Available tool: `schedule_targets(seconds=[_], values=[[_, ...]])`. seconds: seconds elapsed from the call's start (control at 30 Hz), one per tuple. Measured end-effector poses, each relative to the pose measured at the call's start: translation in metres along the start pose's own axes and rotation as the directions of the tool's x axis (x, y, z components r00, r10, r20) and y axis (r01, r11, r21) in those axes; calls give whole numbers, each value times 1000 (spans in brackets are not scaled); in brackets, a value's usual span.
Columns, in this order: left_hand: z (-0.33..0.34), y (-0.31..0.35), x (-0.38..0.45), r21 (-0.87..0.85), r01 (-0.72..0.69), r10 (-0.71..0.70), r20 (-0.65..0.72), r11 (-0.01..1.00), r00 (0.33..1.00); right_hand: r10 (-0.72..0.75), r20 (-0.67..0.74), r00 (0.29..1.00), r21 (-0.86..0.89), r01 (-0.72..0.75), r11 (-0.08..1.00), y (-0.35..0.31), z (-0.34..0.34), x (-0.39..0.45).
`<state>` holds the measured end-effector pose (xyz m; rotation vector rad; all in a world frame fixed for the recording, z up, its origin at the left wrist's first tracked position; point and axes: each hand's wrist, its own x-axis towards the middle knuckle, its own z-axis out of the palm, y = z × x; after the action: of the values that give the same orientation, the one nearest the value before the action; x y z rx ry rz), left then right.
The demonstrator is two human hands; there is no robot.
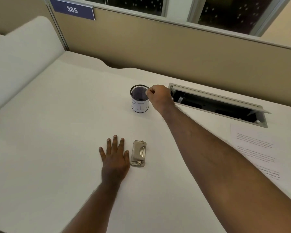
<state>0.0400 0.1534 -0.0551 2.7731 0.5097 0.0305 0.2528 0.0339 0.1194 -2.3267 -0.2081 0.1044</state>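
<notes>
Arm (208, 140) stretching to black mesh cup (139, 102) at twelve o'clock.
Right hand (160, 96) is bunching fingers, perhaps pinching something; left hand (115, 158) is lying flat, fingers spread.

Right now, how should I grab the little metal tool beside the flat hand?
Probably pinch the metal tool across its long sides from above: it lies flat on the desk, longer than wide, with the left hand close beside its left edge.

Flat, palm-down left grip (115, 158) with fingers spread; outstretched right arm, right grip (160, 96) pinched at fingertips.
</notes>
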Motion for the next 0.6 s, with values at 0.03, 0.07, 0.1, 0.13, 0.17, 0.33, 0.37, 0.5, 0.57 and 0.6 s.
schedule_targets(seconds=[0.03, 0.07, 0.1, 0.13, 0.17, 0.33, 0.37, 0.5, 0.57, 0.6], values=[[0, 0, 0, 3, -1, 1, -2, 1000, 1000, 1, 12, 1000, -27, 0, 1000, -4, 3, 8], [1, 0, 0, 6, -2, 2, -3, 1000, 1000, 3, 28, 1000, -42, -2, 999, -6, 7, 15], [1, 1, -1, 7, -4, 4, -9, 1000, 1000, 14, 45, 999, -54, -12, 998, -9, 10, 20], [0, 1, -1, 2, -3, 4, -14, 1000, 1000, 26, 56, 998, -66, -22, 998, -11, 13, 25], [0, 2, -2, -5, -3, 3, -16, 1000, 1000, 37, 61, 997, -79, -32, 996, -13, 15, 28], [-4, 5, -3, 1, 1, -1, -8, 1000, 1000, 66, 95, 993, -94, -57, 994, -18, 20, 38], [-4, 5, -3, 3, -1, 1, -6, 1000, 1000, 88, 116, 989, -92, -77, 993, -19, 20, 37], [-5, 5, -4, 14, 0, 0, 3, 1000, 1000, 62, 85, 994, -190, -45, 981, -20, 16, 37], [-6, 6, -4, 14, -11, 11, -4, 1000, 1000, 61, 119, 991, -163, -41, 986, -19, 13, 37], [-3, 3, -4, 11, -13, 13, -4, 1000, 1000, 64, 140, 988, -144, -44, 989, -17, 13, 37]])
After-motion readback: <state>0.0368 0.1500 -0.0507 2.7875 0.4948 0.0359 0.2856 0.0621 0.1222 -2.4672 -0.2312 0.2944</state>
